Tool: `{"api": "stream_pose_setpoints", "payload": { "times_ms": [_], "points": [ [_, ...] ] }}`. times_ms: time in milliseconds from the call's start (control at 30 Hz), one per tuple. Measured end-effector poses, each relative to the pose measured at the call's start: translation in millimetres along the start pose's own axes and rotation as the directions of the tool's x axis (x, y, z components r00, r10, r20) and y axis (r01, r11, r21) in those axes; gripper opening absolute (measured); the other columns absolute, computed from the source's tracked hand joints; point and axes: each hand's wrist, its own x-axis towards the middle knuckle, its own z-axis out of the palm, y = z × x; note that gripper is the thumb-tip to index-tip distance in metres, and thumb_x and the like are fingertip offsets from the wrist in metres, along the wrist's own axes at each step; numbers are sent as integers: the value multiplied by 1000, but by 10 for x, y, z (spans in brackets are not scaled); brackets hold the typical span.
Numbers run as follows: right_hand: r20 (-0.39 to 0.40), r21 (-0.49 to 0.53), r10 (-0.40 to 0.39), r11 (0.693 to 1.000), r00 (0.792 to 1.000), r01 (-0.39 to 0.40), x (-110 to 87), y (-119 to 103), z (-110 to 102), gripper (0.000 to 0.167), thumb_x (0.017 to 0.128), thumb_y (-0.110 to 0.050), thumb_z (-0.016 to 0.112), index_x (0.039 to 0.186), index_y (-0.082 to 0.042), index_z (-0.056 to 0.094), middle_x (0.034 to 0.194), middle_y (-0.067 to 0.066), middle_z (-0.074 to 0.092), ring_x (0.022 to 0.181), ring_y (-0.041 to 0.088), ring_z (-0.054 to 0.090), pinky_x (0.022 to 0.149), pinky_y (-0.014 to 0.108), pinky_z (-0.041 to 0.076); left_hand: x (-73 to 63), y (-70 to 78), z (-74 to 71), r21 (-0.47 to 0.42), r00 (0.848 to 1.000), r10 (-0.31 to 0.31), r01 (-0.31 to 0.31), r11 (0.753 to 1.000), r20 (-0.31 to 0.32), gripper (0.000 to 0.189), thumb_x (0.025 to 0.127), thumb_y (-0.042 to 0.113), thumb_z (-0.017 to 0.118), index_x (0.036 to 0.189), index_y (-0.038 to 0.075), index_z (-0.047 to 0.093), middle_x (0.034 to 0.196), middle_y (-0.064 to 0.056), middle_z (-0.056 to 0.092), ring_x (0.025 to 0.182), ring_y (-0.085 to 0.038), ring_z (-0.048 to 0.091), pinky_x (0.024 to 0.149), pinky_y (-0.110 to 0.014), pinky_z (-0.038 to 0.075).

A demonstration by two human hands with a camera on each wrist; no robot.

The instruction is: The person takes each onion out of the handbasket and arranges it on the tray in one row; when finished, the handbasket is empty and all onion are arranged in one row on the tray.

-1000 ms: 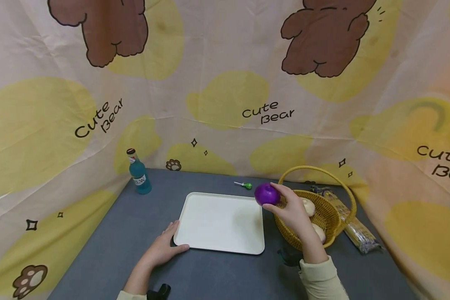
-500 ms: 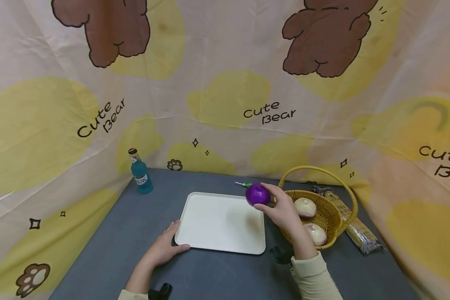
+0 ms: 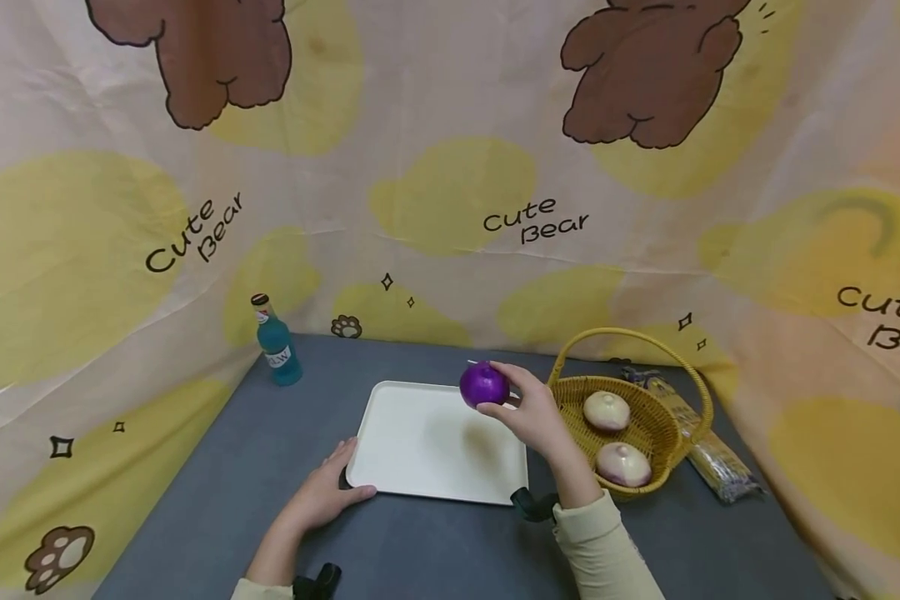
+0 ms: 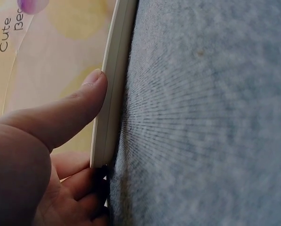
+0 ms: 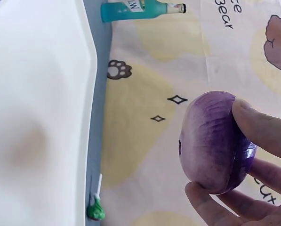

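Between thumb and fingers, my right hand [image 3: 536,421] grips a round, glossy purple-and-white vegetable [image 3: 484,385]. It hangs over the back right part of a white rectangular tray [image 3: 427,437], casting a shadow there. Seen from the right wrist, its paler side with a small dark spot faces the tray, and its deep purple half lies against my fingers. My left hand [image 3: 321,493] rests at the tray's front left corner. The left wrist view shows that thumb [image 4: 86,96] against the front rim and the other fingers by the corner.
Right of the tray, a yellow wicker basket [image 3: 663,433] with a tall handle holds two white, purple-tinged bulbs [image 3: 607,411]. A clear-wrapped packet [image 3: 708,454] lies beyond it. A blue bottle [image 3: 277,350] stands at back left. Behind the tray lies a green-wrapped lollipop [image 5: 96,209].
My right hand has carried the purple-and-white vegetable leftward from beside the basket to over the tray. Both bulbs in the basket now show fully. The left hand stays at the tray corner.
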Motion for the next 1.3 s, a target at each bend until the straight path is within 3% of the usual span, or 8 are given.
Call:
{"api": "stream_pose_setpoints", "payload": {
  "times_ms": [500,1300],
  "points": [
    [48,60,-25,998,999,22,130,62,432,68,81,-21,87,142,-15,58,146,7,56,128,30,60,91,33,59,-2,45,1,15,1000,-11,11,1000,-25,104,83,51,79,160,5,27,164,-25,25,150,-51,18,114,-71,23],
    [119,121,-18,993,993,4,290,140,965,67,81,-20,87,141,-11,59,141,10,59,127,27,60,92,29,58,2,73,32,17,999,-39,39,999,-35,104,82,51,80,160,7,27,164,-25,24,149,-53,19,114,-73,22]
  ]
}}
